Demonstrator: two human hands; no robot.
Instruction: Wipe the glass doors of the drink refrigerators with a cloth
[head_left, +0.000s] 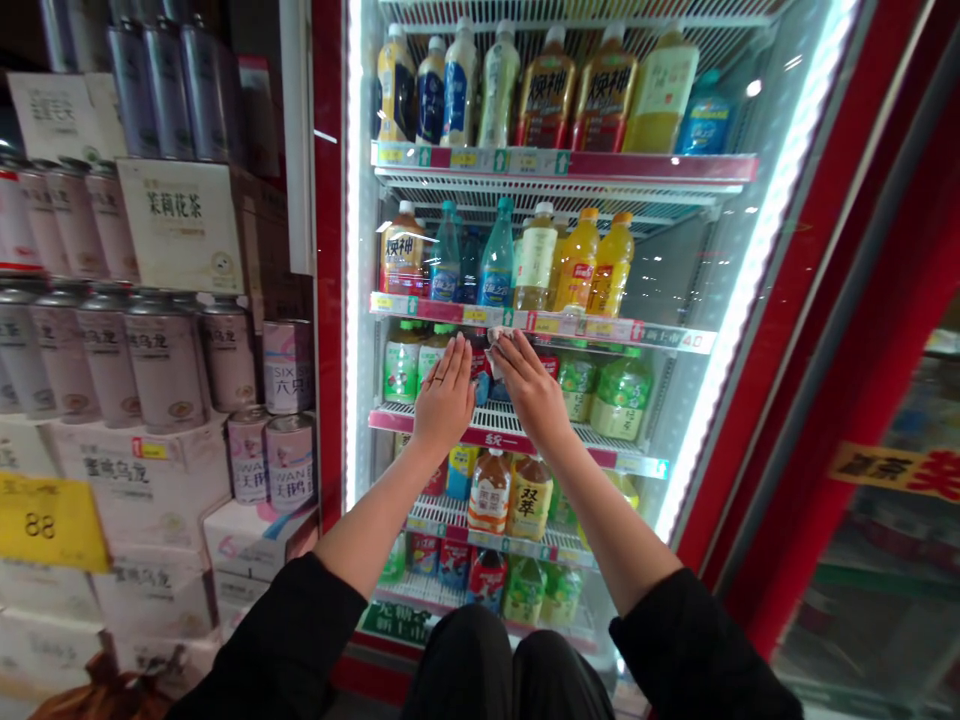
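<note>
Shop shelving fills the view, with a lit drinks fridge (697,330) at its middle, its red-framed door swung open to the right. Inside, the right hand (531,388) presses a small white cloth (498,340) against the front edge of the second shelf (660,336), just beneath the price strip; the fingers curl loosely over the cloth, holding it against the rail. Just beside it, the left hand (444,392) lies flat and open, fingers together and pointing up, a ring on one finger, in front of the green-capped bottles (405,362) on the shelf below; whether it touches them cannot be told. Both forearms reach up and forward from black sleeves, nearly parallel. Above the cloth stand blue water bottles (496,258) and yellow juice bottles (600,262); the top shelf carries tea and juice bottles. Lower shelves hold more tea and soft drinks. Left of the fridge, metal tins (161,355) are stacked above white cartons (142,480), with a yellow price tag (46,520).
</note>
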